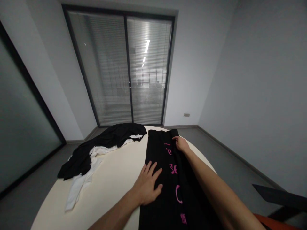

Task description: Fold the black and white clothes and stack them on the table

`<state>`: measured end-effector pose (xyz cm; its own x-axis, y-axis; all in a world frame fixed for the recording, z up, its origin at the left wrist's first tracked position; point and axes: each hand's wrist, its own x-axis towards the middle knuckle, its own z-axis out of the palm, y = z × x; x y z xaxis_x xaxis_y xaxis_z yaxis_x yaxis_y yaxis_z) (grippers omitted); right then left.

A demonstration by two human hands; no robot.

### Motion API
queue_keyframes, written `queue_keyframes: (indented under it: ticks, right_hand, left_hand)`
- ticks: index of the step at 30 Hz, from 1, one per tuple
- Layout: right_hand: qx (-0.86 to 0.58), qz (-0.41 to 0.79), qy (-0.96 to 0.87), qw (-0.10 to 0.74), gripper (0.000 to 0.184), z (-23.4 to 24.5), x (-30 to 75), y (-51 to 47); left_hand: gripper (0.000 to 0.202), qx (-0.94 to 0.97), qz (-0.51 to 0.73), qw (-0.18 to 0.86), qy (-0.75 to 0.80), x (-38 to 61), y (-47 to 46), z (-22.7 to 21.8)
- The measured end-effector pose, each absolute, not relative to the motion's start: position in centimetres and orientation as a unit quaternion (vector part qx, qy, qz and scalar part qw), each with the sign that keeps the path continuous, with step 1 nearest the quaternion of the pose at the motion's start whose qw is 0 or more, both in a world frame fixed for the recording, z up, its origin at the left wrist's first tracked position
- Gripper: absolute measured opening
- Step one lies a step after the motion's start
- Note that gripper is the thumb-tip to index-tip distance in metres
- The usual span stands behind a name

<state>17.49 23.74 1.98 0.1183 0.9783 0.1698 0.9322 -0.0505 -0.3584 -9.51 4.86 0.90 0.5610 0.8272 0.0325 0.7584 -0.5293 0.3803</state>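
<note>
A black garment (157,188) with pink lettering lies lengthwise on the round table, its right side folded over so that part of the print is covered. Its exact kind cannot be made out. My left hand (148,185) rests flat on its left part, fingers spread. At the far right end, my right hand (181,143) is closed on the folded edge, index finger and thumb against the cloth. My right forearm passes over the near right part of the garment and hides some of it.
The cream table (115,179) has a curved edge. Black clothing (103,140) and white clothing (82,183) lie in a loose heap on its left. A dark chair-like object (280,196) stands at lower right. Beyond the table are glass panels with blinds (110,73).
</note>
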Motion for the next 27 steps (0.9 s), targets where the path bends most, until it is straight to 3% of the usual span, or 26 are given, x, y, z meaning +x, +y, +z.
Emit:
queue_keyframes:
  ticks: [2,5,8,14,19,24,27]
  right_hand:
    - [-0.738,0.054,-0.649,0.176,0.03,1.7,16.9,23.3]
    - [-0.757,0.025,-0.639,0.137,0.051,1.7,15.5,22.6]
    - [-0.756,0.005,-0.642,0.126,0.053,2.3,14.5,22.4]
    - [-0.71,0.027,-0.689,0.141,0.04,2.8,14.2,22.6]
    - [-0.708,0.004,-0.697,0.117,0.051,2.0,14.9,21.7]
    - [-0.693,0.034,-0.71,0.12,0.029,1.7,15.3,21.0]
    - [-0.684,0.053,-0.713,0.141,0.032,1.7,15.4,20.8]
  left_hand:
    - [0.067,0.869,0.105,0.162,0.456,-9.6,4.9,0.7]
    - [0.067,0.869,0.105,0.16,0.456,-9.6,5.0,0.5]
    - [0.067,0.869,0.107,0.16,0.455,-9.6,4.9,0.6]
    - [0.068,0.87,0.111,0.162,0.452,-9.6,4.9,0.7]
    - [0.067,0.873,0.124,0.158,0.444,-9.8,4.9,0.2]
    - [0.062,0.869,0.125,0.158,0.452,-9.7,4.9,0.4]
    - [0.058,0.865,0.128,0.154,0.461,-9.6,5.0,0.5]
